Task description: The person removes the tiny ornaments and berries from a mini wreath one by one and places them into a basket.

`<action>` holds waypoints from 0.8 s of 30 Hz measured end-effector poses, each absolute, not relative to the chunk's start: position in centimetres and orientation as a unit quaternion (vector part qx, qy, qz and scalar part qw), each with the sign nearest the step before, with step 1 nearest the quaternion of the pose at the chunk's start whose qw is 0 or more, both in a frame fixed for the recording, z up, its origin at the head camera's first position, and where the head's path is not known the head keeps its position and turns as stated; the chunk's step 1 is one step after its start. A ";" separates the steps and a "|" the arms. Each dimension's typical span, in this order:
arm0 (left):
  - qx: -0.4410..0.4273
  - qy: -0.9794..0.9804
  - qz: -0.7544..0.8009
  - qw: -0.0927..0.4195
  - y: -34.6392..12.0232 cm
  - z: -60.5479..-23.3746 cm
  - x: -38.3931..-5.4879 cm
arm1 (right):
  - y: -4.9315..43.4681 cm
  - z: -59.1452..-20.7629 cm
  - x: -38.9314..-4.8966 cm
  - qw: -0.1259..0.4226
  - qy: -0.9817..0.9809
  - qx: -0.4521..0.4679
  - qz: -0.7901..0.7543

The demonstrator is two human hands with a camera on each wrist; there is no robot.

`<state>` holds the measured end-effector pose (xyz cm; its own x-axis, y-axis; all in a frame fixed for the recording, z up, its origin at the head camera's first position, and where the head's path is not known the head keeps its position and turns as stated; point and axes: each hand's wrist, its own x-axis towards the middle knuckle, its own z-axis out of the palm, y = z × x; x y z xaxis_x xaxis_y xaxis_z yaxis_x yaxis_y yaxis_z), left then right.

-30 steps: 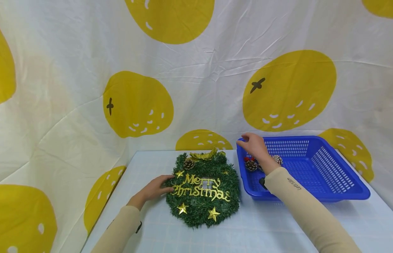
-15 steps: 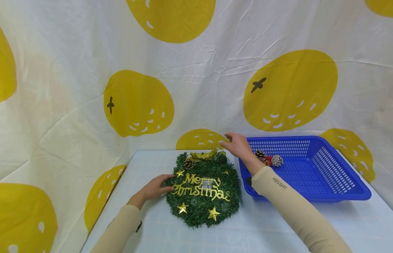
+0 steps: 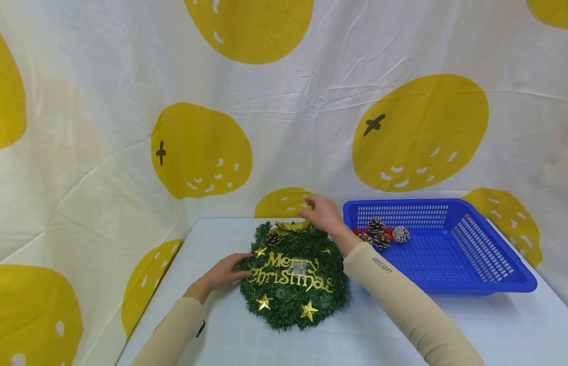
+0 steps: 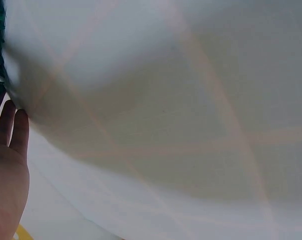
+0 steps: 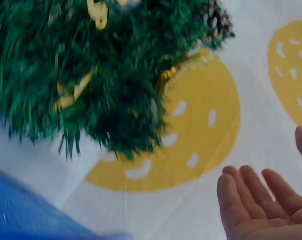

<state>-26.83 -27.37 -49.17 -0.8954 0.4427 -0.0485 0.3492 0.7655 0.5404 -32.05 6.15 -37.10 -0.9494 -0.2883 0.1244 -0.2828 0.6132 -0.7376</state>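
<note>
A green tinsel wreath [image 3: 286,295] lies flat on the table, with gold "Merry Christmas" lettering [image 3: 288,272] across its middle. Gold stars [image 3: 308,310], a pine cone [image 3: 273,237] and a gold ribbon bow [image 3: 293,226] decorate it. My left hand [image 3: 224,272] rests at the wreath's left edge, its fingers extended against the greenery. Over the wreath's upper right, close to the bow, hovers my right hand [image 3: 325,214]. The right wrist view shows that hand [image 5: 261,215] with loosely bent fingers and nothing in the palm, apart from the wreath.
A blue plastic basket [image 3: 489,244] stands right of the wreath. Inside its left end sit several pine cones [image 3: 382,240], one with white tips [image 3: 400,234], and red balls [image 3: 389,232]. A white curtain [image 3: 288,147] with yellow fruit prints hangs behind the table [image 3: 229,330].
My right hand has moved left from above the basket's left rim to over the wreath's top, uncovering the pine cones in the basket. The left hand and wreath have stayed put.
</note>
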 end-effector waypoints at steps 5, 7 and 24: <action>0.209 0.937 0.265 0.083 -27.4 -49.1 -26.7 | 4.1 -38.7 -31.9 0.026 0.892 -0.168 -0.418; 0.212 0.936 0.270 0.084 -27.3 -49.0 -26.7 | 3.5 -39.4 -31.8 0.036 0.889 -0.168 -0.424; 0.210 0.936 0.268 0.087 -27.2 -48.8 -26.6 | 0.3 -43.8 -31.8 0.046 0.891 -0.228 -0.391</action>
